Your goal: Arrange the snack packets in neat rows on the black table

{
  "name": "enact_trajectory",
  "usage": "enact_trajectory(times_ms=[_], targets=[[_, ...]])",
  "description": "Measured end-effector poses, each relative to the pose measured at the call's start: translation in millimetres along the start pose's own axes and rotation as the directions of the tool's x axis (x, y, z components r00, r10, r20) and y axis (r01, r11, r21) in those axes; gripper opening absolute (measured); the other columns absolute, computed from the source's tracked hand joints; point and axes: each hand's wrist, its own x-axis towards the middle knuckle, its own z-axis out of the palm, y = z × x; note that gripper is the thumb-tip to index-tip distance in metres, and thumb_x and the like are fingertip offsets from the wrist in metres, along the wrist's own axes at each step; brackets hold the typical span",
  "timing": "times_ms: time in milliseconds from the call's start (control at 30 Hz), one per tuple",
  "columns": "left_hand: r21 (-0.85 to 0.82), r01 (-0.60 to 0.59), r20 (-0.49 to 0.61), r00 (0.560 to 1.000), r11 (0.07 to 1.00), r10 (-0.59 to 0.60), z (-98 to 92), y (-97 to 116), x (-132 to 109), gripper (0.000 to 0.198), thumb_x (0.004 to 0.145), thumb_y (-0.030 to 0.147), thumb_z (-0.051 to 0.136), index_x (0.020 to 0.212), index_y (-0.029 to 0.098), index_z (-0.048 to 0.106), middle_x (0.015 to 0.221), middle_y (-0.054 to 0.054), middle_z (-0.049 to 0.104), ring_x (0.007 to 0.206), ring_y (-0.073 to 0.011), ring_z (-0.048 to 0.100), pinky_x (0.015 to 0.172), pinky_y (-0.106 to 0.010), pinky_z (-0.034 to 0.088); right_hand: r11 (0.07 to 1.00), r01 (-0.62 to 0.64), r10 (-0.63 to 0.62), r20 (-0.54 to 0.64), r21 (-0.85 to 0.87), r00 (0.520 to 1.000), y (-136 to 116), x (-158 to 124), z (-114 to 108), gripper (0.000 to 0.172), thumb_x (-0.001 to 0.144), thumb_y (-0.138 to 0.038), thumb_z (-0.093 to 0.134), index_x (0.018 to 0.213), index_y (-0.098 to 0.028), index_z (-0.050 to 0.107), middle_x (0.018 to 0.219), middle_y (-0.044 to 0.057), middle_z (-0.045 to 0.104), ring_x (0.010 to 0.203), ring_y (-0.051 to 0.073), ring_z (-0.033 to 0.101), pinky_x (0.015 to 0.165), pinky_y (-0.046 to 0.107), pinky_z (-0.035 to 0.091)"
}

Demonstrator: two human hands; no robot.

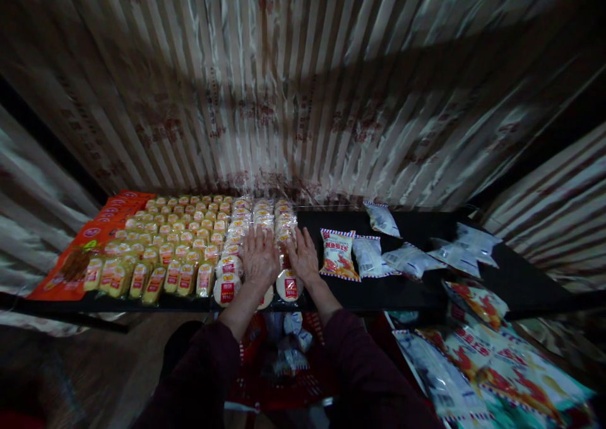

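Both my hands rest on rows of round white wrapped crackers (228, 289) with red labels, lined up on a black shelf (315, 293). My left hand (259, 257) lies flat over the middle row, fingers stretched toward the back. Over the right row, along its outer side, my right hand (303, 255) is spread, fingers out. Neither hand grips anything. Left of the crackers stand many small yellow wrapped cakes (173, 274) in rows. Just right of my right hand lies a snack bag (339, 254) with red print and striped edges.
More snack bags (369, 255) lie scattered on the shelf's right part. An orange package (71, 271) lies at the left end. Below are a red basket (284, 391) with small packets and a pile of larger bags (502, 359). A striped curtain (265, 101) hangs behind.
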Motion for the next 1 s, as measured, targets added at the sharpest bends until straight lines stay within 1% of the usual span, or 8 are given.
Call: enact_trajectory(times_ms=[100,267,367,467,600,767,900,1000], targets=[[-0.004,0.019,0.029,0.999,1.000,-0.019,0.0,-3,13,0.047,0.091,0.030,0.037,0.133,0.011,0.049,0.145,-0.015,0.041,0.139,-0.0323,0.027,0.113,-0.051,0.023,1.000,0.004,-0.005,0.013,0.030,1.000,5,12,3,0.061,0.093,-0.052,0.028,0.143,-0.017,0.035,0.148,0.012,0.038,0.141,0.025,0.026,0.110,0.045,0.029],[-0.003,0.014,0.113,0.994,1.000,-0.013,8.1,-6,34,0.048,0.092,0.032,0.034,0.132,0.011,0.050,0.142,-0.014,0.045,0.136,-0.0311,0.033,0.113,-0.049,0.023,0.995,-0.026,0.019,0.073,0.094,0.997,9,34,13,0.064,0.093,-0.054,0.027,0.144,-0.016,0.033,0.148,0.011,0.038,0.141,0.024,0.026,0.112,0.043,0.027],[0.009,0.016,0.172,0.985,1.000,-0.017,14.0,-7,41,0.048,0.092,0.034,0.033,0.133,0.013,0.049,0.142,-0.013,0.046,0.136,-0.0296,0.035,0.112,-0.048,0.025,0.991,-0.032,0.020,0.086,0.132,0.996,14,46,21,0.061,0.093,-0.054,0.028,0.143,-0.019,0.036,0.146,0.009,0.042,0.140,0.023,0.028,0.113,0.044,0.027],[0.026,-0.001,0.203,0.979,1.000,-0.004,19.3,-9,44,0.049,0.093,0.033,0.030,0.134,0.013,0.049,0.142,-0.015,0.046,0.135,-0.0278,0.037,0.112,-0.048,0.025,0.993,-0.007,-0.009,0.139,0.115,0.990,20,54,28,0.059,0.094,-0.052,0.029,0.142,-0.020,0.036,0.147,0.008,0.041,0.140,0.021,0.028,0.112,0.042,0.029],[0.046,-0.024,0.200,0.980,0.999,0.014,24.0,-12,42,0.049,0.092,0.032,0.031,0.135,0.014,0.047,0.142,-0.014,0.046,0.133,-0.0271,0.039,0.112,-0.047,0.024,0.996,0.010,-0.027,0.189,0.088,0.982,25,58,32,0.058,0.094,-0.051,0.027,0.142,-0.018,0.037,0.147,0.009,0.040,0.139,0.021,0.030,0.112,0.040,0.030],[0.065,-0.015,0.187,0.982,0.998,0.002,26.0,-13,40,0.050,0.092,0.032,0.033,0.135,0.012,0.047,0.141,-0.016,0.047,0.133,-0.0289,0.040,0.111,-0.046,0.024,0.993,-0.037,0.017,0.170,0.113,0.985,24,57,33,0.061,0.093,-0.056,0.025,0.142,-0.020,0.037,0.147,0.007,0.039,0.138,0.021,0.033,0.112,0.040,0.030],[0.065,-0.016,0.170,0.986,0.998,0.005,26.8,-12,40,0.049,0.092,0.032,0.034,0.134,0.012,0.048,0.140,-0.015,0.048,0.131,-0.0278,0.041,0.111,-0.046,0.025,0.993,-0.019,0.003,0.140,0.113,0.990,24,56,34,0.058,0.093,-0.054,0.028,0.141,-0.022,0.039,0.145,0.007,0.043,0.137,0.020,0.035,0.110,0.041,0.033],[0.061,-0.015,0.147,0.989,0.998,0.006,27.3,-13,40,0.048,0.091,0.031,0.035,0.133,0.012,0.049,0.139,-0.016,0.048,0.131,-0.0280,0.042,0.112,-0.045,0.024,0.990,-0.041,0.020,0.155,0.136,0.988,22,55,32,0.058,0.093,-0.053,0.028,0.141,-0.022,0.039,0.146,0.008,0.041,0.137,0.020,0.034,0.111,0.041,0.031]])
